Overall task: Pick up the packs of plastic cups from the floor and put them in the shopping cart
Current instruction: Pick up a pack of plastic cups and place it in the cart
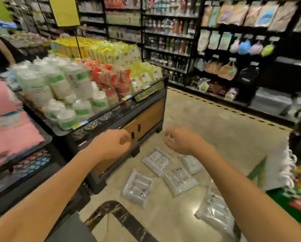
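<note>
Several clear packs of plastic cups lie flat on the beige floor: one at the far left (156, 161), one at the far right (191, 163), one in the middle (180, 179), one nearer on the left (137, 188) and one nearest on the right (216, 213). My left hand (111, 143) and my right hand (180, 141) are both stretched out above the packs, fingers loosely curled, holding nothing. A green cart edge (285, 194) with goods in it shows at the far right, mostly cut off.
A black and wood display stand (146, 117) with bagged cups and plates stands to the left of the packs. Dark shelves (216, 67) of hanging goods line the back and right. A white fringed cloth (277, 163) hangs at the right. A dark marble floor band (121, 217) curves near me.
</note>
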`<act>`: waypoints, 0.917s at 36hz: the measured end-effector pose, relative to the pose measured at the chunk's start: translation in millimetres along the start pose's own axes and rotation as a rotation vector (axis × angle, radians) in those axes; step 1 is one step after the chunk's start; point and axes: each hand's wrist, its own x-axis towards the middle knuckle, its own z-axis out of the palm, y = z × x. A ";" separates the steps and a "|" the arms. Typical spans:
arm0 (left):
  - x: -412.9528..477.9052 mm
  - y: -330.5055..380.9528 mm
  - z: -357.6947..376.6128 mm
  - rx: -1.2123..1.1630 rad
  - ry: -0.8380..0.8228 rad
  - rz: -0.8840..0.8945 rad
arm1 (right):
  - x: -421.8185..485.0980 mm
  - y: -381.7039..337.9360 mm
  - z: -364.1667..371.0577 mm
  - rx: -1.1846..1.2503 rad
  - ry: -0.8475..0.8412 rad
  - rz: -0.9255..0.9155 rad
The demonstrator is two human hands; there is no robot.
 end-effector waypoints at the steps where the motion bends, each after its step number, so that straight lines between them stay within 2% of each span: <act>1: 10.8 14.5 7.8 -0.001 -0.017 0.019 | -8.0 16.7 0.4 0.005 0.003 0.023; 6: 45.2 51.0 31.1 -0.010 -0.064 0.058 | -21.4 69.0 4.4 0.016 0.015 0.131; 12: 82.9 44.7 42.2 -0.055 -0.070 0.023 | 14.9 89.0 11.9 0.028 0.005 0.162; 25: 169.0 -69.8 41.7 -0.178 0.001 -0.173 | 201.0 61.4 34.8 0.018 -0.111 -0.015; 33: 216.2 -106.2 66.0 -0.272 0.000 -0.330 | 299.8 59.4 68.7 -0.013 -0.214 -0.154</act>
